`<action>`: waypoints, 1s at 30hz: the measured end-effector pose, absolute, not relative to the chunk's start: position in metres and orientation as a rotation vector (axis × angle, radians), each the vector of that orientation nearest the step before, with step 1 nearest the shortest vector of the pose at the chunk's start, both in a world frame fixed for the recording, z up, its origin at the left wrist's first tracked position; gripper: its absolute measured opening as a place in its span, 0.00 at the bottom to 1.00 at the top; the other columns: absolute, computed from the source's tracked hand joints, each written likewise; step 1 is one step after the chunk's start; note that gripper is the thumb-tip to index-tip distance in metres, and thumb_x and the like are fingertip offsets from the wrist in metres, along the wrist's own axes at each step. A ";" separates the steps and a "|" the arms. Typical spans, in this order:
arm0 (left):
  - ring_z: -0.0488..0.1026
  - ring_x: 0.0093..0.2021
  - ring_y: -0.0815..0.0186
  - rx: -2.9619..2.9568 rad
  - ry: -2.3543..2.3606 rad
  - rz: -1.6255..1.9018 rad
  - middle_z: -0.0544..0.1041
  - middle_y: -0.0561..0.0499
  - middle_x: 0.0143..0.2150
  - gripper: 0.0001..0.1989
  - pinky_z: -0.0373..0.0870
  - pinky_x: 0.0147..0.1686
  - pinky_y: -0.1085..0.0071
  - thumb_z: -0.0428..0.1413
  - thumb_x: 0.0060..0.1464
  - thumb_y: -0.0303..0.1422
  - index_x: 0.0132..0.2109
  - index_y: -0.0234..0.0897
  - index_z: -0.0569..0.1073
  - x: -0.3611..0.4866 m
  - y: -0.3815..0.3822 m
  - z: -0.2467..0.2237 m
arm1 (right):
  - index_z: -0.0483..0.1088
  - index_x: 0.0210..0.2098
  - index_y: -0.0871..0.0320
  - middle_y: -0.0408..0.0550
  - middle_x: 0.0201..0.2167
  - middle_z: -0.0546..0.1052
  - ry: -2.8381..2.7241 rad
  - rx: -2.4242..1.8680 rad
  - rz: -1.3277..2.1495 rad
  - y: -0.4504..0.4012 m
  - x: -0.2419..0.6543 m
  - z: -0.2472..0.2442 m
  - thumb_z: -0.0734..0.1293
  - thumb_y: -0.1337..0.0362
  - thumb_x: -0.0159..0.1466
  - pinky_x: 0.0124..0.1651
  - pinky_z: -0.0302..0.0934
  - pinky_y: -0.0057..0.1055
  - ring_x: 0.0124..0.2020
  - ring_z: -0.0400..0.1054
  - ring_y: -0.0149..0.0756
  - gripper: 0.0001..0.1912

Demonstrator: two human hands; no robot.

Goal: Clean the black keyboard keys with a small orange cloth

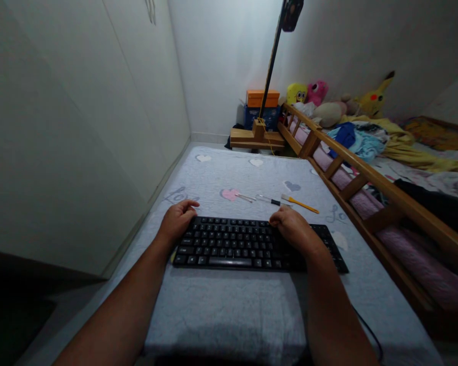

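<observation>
A black keyboard (229,246) lies flat on a cloth-covered table, its keys facing up. My left hand (178,219) rests at its upper left corner, the index finger stretched out and the thumb near the edge. Over the right part of the keys is my right hand (293,227), fingers curled together by the top row; whatever they may hold is too small to tell. Beyond the keyboard lie thin white sticks like cotton swabs (246,197), a slim metal tool with a dark grip (275,202) and an orange-handled brush (303,205).
Light cloth with hearts (229,300) covers the table. A black cable (370,333) runs off the lower right. A wooden bed rail (351,155) borders the right side, a pale cabinet (80,117) the left. A wooden stand (257,134) with a tall pole stands behind.
</observation>
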State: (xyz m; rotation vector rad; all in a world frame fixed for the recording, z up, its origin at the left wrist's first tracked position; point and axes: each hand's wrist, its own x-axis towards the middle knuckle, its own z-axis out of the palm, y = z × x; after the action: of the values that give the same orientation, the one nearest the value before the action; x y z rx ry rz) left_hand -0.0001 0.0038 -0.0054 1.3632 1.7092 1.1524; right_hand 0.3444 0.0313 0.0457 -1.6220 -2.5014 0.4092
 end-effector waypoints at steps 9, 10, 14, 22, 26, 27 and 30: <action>0.68 0.26 0.64 1.384 1.696 1.154 0.73 0.54 0.26 0.16 0.62 0.28 0.68 0.53 0.41 0.35 0.39 0.36 0.77 -0.001 0.004 -0.004 | 0.80 0.35 0.60 0.53 0.36 0.73 -2.431 -1.582 0.357 0.024 0.334 0.054 0.62 0.72 0.65 0.44 0.59 0.31 0.39 0.67 0.37 0.13; 0.68 0.26 0.64 1.383 1.691 1.156 0.73 0.54 0.26 0.16 0.62 0.29 0.68 0.53 0.41 0.35 0.39 0.36 0.77 -0.001 0.005 -0.004 | 0.80 0.36 0.60 0.53 0.37 0.74 -2.411 -1.508 0.392 0.022 0.326 0.054 0.62 0.71 0.66 0.45 0.59 0.31 0.40 0.68 0.37 0.13; 0.68 0.27 0.64 1.382 1.689 1.155 0.73 0.54 0.26 0.16 0.61 0.29 0.69 0.53 0.42 0.35 0.40 0.36 0.76 -0.001 0.005 -0.006 | 0.79 0.39 0.58 0.50 0.38 0.74 -2.429 -1.177 0.535 0.009 0.285 0.048 0.62 0.70 0.68 0.46 0.61 0.30 0.41 0.67 0.35 0.12; 0.67 0.26 0.65 1.375 1.690 1.146 0.73 0.55 0.27 0.16 0.61 0.28 0.69 0.54 0.43 0.35 0.41 0.36 0.76 -0.003 0.005 -0.010 | 0.77 0.38 0.59 0.51 0.40 0.74 -2.632 -1.160 0.384 -0.003 0.247 0.040 0.61 0.67 0.70 0.45 0.58 0.30 0.42 0.65 0.37 0.12; 0.67 0.27 0.65 1.395 1.689 1.153 0.72 0.55 0.26 0.16 0.61 0.29 0.69 0.55 0.43 0.35 0.40 0.36 0.77 -0.003 0.006 -0.010 | 0.77 0.36 0.59 0.52 0.39 0.74 -2.675 -1.224 0.375 -0.003 0.258 0.046 0.61 0.69 0.69 0.44 0.58 0.29 0.42 0.65 0.38 0.12; 0.67 0.27 0.65 1.402 1.692 1.154 0.71 0.55 0.26 0.16 0.61 0.29 0.69 0.55 0.43 0.35 0.40 0.36 0.77 -0.003 0.006 -0.011 | 0.77 0.36 0.59 0.52 0.39 0.73 -2.679 -1.241 0.377 -0.003 0.263 0.048 0.61 0.70 0.69 0.44 0.57 0.29 0.41 0.65 0.38 0.12; 0.67 0.26 0.65 1.405 1.699 1.150 0.71 0.56 0.26 0.16 0.60 0.29 0.69 0.55 0.43 0.35 0.41 0.36 0.77 -0.004 0.007 -0.012 | 0.78 0.35 0.60 0.52 0.38 0.73 -2.668 -1.303 0.417 -0.003 0.276 0.053 0.61 0.71 0.68 0.43 0.57 0.29 0.40 0.66 0.37 0.13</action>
State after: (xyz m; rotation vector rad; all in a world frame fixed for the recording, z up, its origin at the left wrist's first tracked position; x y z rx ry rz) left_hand -0.0043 0.0073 -0.0119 1.4051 1.6993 1.1499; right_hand 0.2758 -0.0029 0.0533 -1.3031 -2.6680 0.4171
